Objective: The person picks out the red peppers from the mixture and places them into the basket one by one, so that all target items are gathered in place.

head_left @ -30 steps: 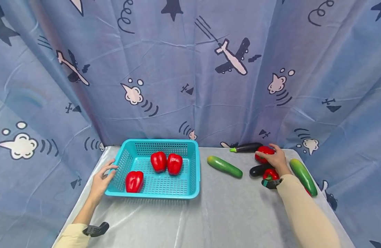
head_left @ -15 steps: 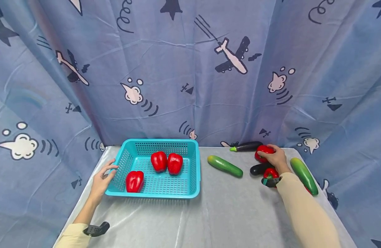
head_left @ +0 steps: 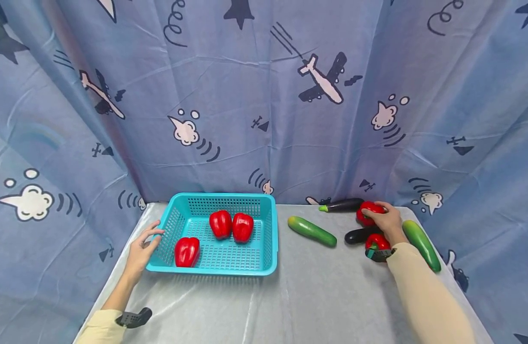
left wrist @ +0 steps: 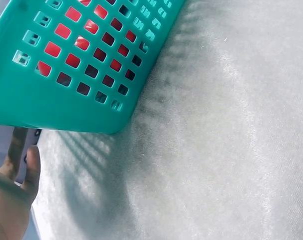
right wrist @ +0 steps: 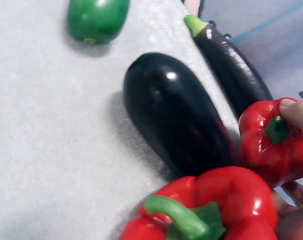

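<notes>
My right hand [head_left: 389, 222] grips a red bell pepper [right wrist: 261, 150], thumb on its top near the green stem. Close beside that pepper lie a thick dark eggplant [right wrist: 166, 110], a slimmer eggplant [head_left: 343, 205] and another red bell pepper [head_left: 376, 240] near my wrist. My left hand [head_left: 139, 251], fingers loosely bent and holding nothing, is at the left side of a turquoise basket [head_left: 212, 271]; whether it touches the rim I cannot tell. Inside the basket are three red bell peppers, one at the front left [head_left: 187, 252] and two farther back.
A green cucumber-like vegetable [head_left: 312, 231] lies between the basket and the eggplants. Another long green one [head_left: 420, 244] lies by the table's right edge, beyond my right forearm. A patterned blue curtain [head_left: 264, 95] hangs along the table's back and sides.
My right hand has shifted slightly to the right together with the bell pepper it holds. The left hand and the basket have stayed where they were.
</notes>
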### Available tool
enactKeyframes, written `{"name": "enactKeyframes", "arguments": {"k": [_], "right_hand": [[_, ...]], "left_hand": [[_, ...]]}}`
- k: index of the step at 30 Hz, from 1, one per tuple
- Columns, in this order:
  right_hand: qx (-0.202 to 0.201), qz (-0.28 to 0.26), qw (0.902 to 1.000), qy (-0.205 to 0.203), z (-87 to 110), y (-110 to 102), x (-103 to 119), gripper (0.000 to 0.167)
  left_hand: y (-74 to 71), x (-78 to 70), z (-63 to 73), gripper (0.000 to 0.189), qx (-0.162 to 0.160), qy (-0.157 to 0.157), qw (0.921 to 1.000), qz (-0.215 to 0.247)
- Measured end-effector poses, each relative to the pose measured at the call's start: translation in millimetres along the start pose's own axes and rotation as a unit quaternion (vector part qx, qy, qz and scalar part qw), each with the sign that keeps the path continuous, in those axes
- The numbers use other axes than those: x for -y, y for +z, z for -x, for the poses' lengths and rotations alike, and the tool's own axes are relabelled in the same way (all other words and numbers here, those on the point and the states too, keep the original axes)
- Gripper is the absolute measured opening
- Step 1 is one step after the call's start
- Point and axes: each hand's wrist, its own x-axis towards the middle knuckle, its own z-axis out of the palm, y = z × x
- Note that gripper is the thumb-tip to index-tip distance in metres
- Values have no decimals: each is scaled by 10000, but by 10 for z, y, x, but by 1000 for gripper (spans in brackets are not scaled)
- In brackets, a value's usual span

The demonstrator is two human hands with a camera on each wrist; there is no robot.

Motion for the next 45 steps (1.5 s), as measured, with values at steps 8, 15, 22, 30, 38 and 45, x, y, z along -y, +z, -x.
{"name": "enactKeyframes", "arguments": {"k": [8,15,22,30,38,45], "right_hand": [[-302,-760,9964,213,18,-135,7,73],[-194,-1405,9886,515,66,-280,68,68],[191,-1581,9870,208,177,-357,149,73],[792,-1395,9867,-269,360,-360,235,70],[843,-1781,9783,-639,593,-314,338,54],[1102,-1922,9698,-1023,769,-283,304,51]], "left_hand": [[7,-55,21,26,-1,50,10000,26],[6,-44,14,25,9,66,10000,-51],[12,-32,14,25,-16,-3,10000,-96],[0,-37,20,25,-20,32,9999,-103],[-6,-51,17,25,-14,33,9998,-204],[5,-38,30,24,-3,115,9998,-140]]}}
